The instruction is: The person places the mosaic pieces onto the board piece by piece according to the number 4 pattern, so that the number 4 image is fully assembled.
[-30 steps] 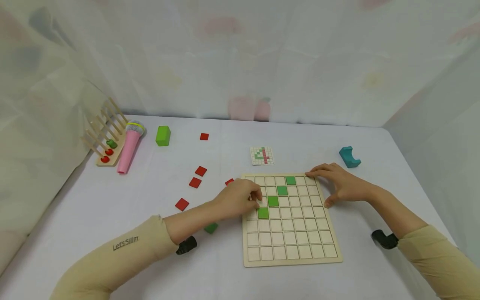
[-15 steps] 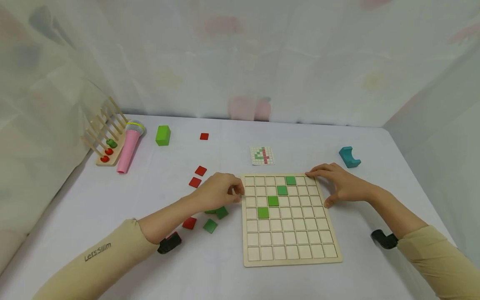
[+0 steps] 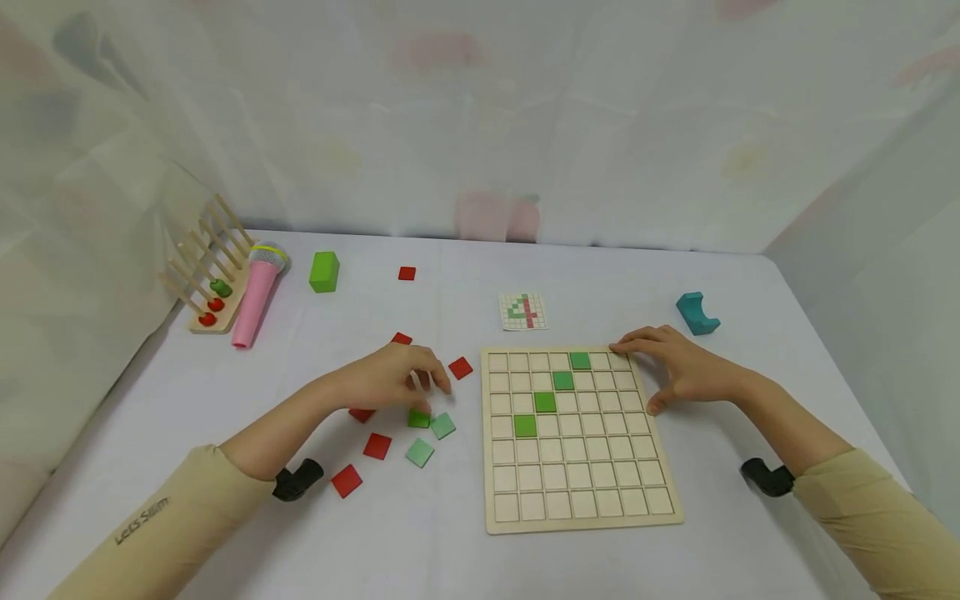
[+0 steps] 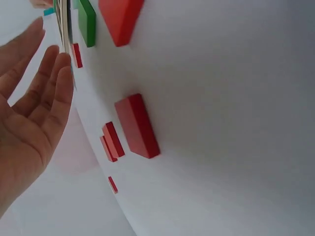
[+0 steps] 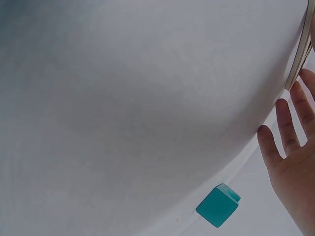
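Observation:
My left hand [image 3: 390,379] hovers over loose square tiles left of the wooden grid board, its thumb tip overlapping a green tile [image 3: 418,419] in the head view. In the left wrist view the left hand [image 4: 37,103] has parted fingers and nothing between them. Two paler green tiles, one a tile [image 3: 420,452], lie just beyond it. My right hand [image 3: 686,367] rests at the far right corner of the grid board [image 3: 585,450], thumb against the right side. Several green tiles form a diagonal on the board, the lowest a green tile [image 3: 526,426].
Loose red tiles surround the left hand, among them a red tile [image 3: 461,367]. Behind the board lies a pattern card [image 3: 523,312]. A teal block [image 3: 697,313] is at right. A pink microphone [image 3: 258,293], a green block [image 3: 325,272] and a peg stand [image 3: 217,292] are at left.
From over the board's left columns, my left hand has moved left to the loose tiles, and its fingers have spread apart. The right hand stays at the board corner.

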### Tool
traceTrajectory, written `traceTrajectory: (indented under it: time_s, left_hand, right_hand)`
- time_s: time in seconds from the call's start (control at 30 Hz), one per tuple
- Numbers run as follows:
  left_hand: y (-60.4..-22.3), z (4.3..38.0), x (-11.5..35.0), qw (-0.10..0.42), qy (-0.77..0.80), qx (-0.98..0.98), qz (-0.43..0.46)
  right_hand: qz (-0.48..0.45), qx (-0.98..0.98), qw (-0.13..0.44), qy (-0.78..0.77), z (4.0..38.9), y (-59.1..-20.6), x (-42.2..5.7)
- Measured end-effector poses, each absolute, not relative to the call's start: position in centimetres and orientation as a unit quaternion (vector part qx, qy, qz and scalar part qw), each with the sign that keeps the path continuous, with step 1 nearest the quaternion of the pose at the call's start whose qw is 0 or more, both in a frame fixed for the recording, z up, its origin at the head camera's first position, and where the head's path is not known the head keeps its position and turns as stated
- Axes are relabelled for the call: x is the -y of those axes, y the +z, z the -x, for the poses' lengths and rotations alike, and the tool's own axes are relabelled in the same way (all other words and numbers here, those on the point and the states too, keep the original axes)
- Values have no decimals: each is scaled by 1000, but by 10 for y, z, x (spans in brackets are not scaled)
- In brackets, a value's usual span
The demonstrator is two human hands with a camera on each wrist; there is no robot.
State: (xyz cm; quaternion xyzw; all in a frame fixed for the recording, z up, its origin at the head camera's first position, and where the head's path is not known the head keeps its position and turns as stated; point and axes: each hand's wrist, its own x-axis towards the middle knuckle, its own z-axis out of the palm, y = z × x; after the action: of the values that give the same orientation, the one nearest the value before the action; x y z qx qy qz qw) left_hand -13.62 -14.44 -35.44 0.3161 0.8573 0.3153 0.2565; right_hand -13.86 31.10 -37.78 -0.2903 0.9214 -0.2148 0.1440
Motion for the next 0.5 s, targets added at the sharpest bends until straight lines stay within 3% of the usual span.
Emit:
traceTrajectory:
  time_s: [0.23, 0.5]
  left_hand:
    - [-363, 133, 149, 298, 313, -836, -339]
    - [-369, 131, 139, 298, 281, -826, -387]
  right_hand:
    - [286, -923, 146, -212, 138, -378, -311]
    - [281, -923, 150, -216, 137, -376, -310]
